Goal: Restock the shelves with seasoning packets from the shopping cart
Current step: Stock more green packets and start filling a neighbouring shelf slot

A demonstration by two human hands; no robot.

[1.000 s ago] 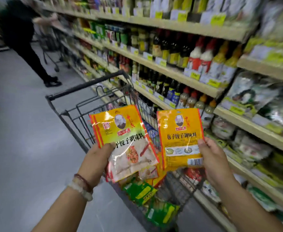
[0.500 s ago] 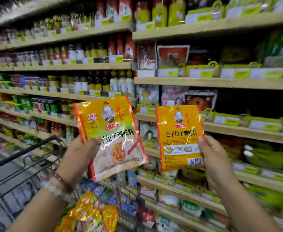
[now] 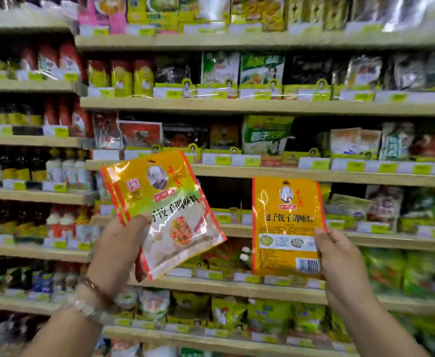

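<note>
Fingers of the left hand (image 3: 116, 253) curl behind a seasoning packet (image 3: 163, 212), with the thumb pressing its front near the lower left corner, so the packet tilts up and to the right above the fingers with its printed face in view. Farther right, the right hand (image 3: 340, 264) pinches a second orange packet (image 3: 287, 225) by its lower right edge, upright, label outward, probably to compare both against the shelves (image 3: 262, 173) just beyond the fingertips.

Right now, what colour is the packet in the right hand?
Orange-yellow packet with red edges, in the head view.
</note>
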